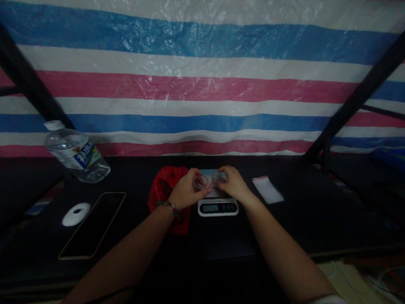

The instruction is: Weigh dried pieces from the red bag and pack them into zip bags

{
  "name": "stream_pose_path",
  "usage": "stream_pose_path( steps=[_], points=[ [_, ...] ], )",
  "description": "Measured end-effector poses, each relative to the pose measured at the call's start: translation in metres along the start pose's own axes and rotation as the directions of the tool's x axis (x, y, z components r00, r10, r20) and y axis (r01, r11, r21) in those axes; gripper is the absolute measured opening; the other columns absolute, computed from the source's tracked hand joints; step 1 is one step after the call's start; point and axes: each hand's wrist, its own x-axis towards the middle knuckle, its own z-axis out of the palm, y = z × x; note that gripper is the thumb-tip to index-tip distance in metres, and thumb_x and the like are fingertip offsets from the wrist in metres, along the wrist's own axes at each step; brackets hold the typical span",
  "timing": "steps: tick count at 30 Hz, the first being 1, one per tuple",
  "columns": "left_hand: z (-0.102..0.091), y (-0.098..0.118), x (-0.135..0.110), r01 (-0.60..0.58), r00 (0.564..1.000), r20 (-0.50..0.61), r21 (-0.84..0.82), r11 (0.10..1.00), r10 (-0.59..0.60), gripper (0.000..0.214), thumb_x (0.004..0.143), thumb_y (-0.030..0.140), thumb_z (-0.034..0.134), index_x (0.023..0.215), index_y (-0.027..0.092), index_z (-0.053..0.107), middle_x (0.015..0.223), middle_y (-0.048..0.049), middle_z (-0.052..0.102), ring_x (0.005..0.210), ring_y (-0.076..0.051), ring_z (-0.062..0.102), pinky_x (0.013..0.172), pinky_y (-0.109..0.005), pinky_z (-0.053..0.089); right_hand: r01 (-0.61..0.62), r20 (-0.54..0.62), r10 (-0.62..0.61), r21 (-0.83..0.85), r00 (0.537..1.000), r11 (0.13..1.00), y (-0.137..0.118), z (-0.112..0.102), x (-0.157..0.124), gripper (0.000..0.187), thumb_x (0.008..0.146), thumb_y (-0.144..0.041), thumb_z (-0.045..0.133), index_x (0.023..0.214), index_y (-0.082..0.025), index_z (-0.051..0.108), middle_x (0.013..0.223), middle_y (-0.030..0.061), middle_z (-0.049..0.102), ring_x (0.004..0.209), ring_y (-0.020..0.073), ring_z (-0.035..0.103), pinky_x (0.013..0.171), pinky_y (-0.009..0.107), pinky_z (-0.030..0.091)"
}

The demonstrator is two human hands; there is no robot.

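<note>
My left hand [186, 190] and my right hand [231, 183] meet over a small white digital scale [218, 208] on the dark table. Both pinch a small clear plastic bag [207, 179] held just above the scale's platform. The left hand grips its left side, the right hand its right side. What is inside the bag is too small to make out. A bead bracelet sits on my left wrist. A red plastic bag [163, 187] lies right behind and under my left wrist.
A clear water bottle [77, 153] lies tilted at the back left. A white round object [76, 214] and a dark phone [93, 224] lie left of the scale. A small zip bag [267, 189] lies to the right. A striped tarp [196, 77] hangs behind.
</note>
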Motion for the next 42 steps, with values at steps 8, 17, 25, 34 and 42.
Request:
stream_pose_path(
  steps=[8,17,25,34,42],
  points=[
    [0.0,-0.001,0.001,0.056,0.998,-0.01,0.142,0.988,-0.055,0.05,0.07,0.049,0.068,0.103,0.018,0.047,0.088,-0.0049,0.063,0.075,-0.02,0.063,0.063,-0.029,0.049,0.072,-0.142,-0.044,0.199,0.989,0.977,-0.017,-0.013,-0.006,0.031,0.079,-0.031,0.059,0.108,-0.02,0.06,0.086,0.0038,0.06,0.079,0.0185,0.058,0.074,0.032,0.047],
    [0.002,0.004,0.0,0.045,0.995,0.079,0.216,0.975,-0.063,0.06,0.063,0.029,0.071,0.118,0.02,0.047,0.09,-0.0035,0.065,0.08,-0.022,0.064,0.07,-0.031,0.049,0.217,0.224,-0.289,0.299,0.931,0.929,-0.051,-0.004,-0.019,0.008,0.081,-0.021,0.06,0.08,-0.019,0.068,0.069,-0.0007,0.06,0.065,0.0128,0.055,0.061,0.023,0.04],
    [0.003,-0.005,0.005,0.08,0.996,0.075,-0.488,0.869,-0.049,0.044,0.074,0.037,0.069,0.11,0.015,0.058,0.093,-0.0068,0.067,0.083,-0.017,0.064,0.074,-0.028,0.051,0.193,-0.012,-0.206,0.406,0.978,0.893,-0.041,-0.014,-0.015,0.01,0.083,-0.022,0.057,0.083,-0.021,0.066,0.084,0.0031,0.066,0.079,0.0162,0.06,0.068,0.027,0.046],
    [0.003,-0.004,0.007,0.104,0.989,-0.051,-0.453,0.886,-0.142,0.03,0.069,0.04,0.072,0.082,0.013,0.069,0.082,-0.0065,0.071,0.074,-0.018,0.066,0.071,-0.029,0.053,-0.062,0.019,0.062,0.585,0.998,0.809,-0.032,0.004,-0.014,0.017,0.074,-0.035,0.067,0.081,-0.02,0.068,0.073,0.0018,0.067,0.067,0.0158,0.061,0.062,0.026,0.047],
    [0.002,-0.008,0.009,0.084,0.97,-0.17,-0.43,0.899,-0.172,0.031,0.069,0.044,0.07,0.078,0.014,0.067,0.077,-0.0048,0.07,0.071,-0.017,0.064,0.068,-0.029,0.052,-0.119,-0.012,0.159,0.611,0.987,0.783,-0.033,0.002,-0.012,0.018,0.07,-0.035,0.069,0.075,-0.018,0.067,0.068,0.0016,0.065,0.061,0.0151,0.06,0.058,0.025,0.046]
  ],
)
